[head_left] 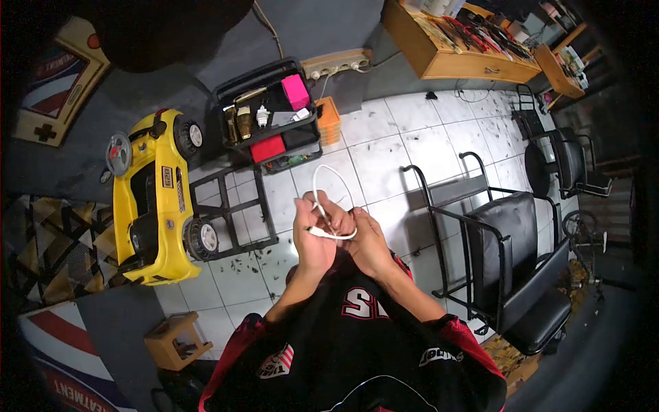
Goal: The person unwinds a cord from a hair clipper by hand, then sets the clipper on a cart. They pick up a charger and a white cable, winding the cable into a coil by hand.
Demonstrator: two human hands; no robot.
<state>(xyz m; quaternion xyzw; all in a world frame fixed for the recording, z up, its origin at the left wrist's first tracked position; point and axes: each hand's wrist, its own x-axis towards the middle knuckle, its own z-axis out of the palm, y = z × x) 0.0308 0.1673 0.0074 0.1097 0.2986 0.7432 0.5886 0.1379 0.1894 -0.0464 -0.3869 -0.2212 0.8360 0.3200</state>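
Note:
A white cable arcs up in a loop in front of my chest. One end, with what looks like a white plug, lies across the palm of my left hand. That hand's fingers curl round the cable, with the thumb raised. Beside it, my right hand is closed on the cable, its fingers meeting those of my left hand. Part of the cable is hidden between the two hands. Both hands are in the air above the tiled floor.
A yellow ride-on toy car stands left. Ahead is a black trolley holding clippers, beside an orange crate and a power strip. A black barber chair stands right; a wooden drawer unit with tools is at the wall.

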